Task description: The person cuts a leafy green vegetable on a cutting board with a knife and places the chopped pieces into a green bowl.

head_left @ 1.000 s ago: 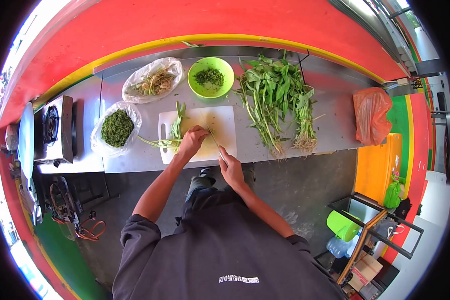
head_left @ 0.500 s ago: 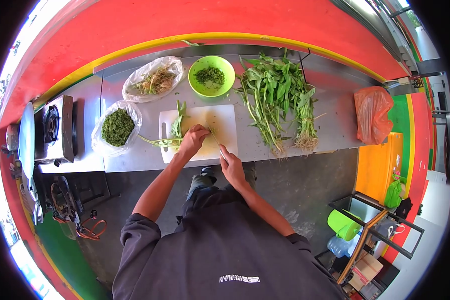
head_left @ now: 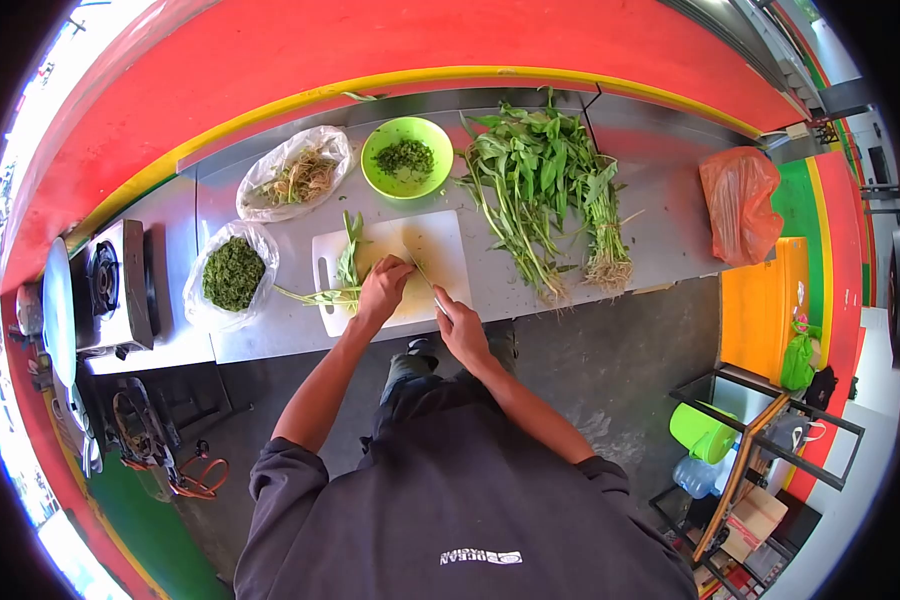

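A white cutting board (head_left: 448, 232) lies on the steel counter. My right hand (head_left: 460, 325) is closed around the handle of a knife (head_left: 426, 274), and the blade slants up and left over the board. My left hand (head_left: 386, 284) rests on the board close to the blade, fingers curled together; what they pinch is hidden. Leafy green stalks (head_left: 348, 262) lie on the board's left side, against that hand, some reaching past the board's edge. Behind the board stands a lime-green bowl (head_left: 378, 182) with chopped greens (head_left: 405, 157) inside.
Left are a plastic bag of chopped greens (head_left: 233, 273), a plastic bag of root trimmings (head_left: 303, 178) and a gas stove (head_left: 116, 285). To the right lie bundles of leafy greens (head_left: 540, 165) with roots on, then an orange plastic bag (head_left: 740, 207).
The whole view has shifted and turned slightly. Both hands stay at the same place on the board, with only a slight change in the knife's angle.
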Available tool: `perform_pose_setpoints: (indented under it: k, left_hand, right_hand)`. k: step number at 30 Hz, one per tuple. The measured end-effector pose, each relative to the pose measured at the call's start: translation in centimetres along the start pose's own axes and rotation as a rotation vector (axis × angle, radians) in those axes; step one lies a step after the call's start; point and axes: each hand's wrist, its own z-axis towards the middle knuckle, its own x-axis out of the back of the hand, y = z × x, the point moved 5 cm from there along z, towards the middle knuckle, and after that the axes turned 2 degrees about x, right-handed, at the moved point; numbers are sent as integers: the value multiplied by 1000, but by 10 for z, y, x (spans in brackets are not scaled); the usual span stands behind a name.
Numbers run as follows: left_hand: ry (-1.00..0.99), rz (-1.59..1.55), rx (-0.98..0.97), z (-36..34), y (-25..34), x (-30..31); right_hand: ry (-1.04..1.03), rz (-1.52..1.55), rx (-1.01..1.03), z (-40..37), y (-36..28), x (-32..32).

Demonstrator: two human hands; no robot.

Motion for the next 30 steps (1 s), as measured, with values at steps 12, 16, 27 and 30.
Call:
perform_pose_setpoints:
  k: [12, 16, 27, 30]
  left_hand:
    - [-14, -33, -2, 0, 0, 1]
    - [6, -16, -41, 0, 0, 2]
    - [-1, -31, -33, 1, 1, 5]
    - [6, -75, 13, 2, -5, 3]
  right_hand:
    - [27, 21, 31, -3, -1, -1]
    - [30, 30, 18, -3, -4, -1]
    - [-14, 9, -28, 2, -7, 1]
    - [33, 63, 23, -6, -7, 1]
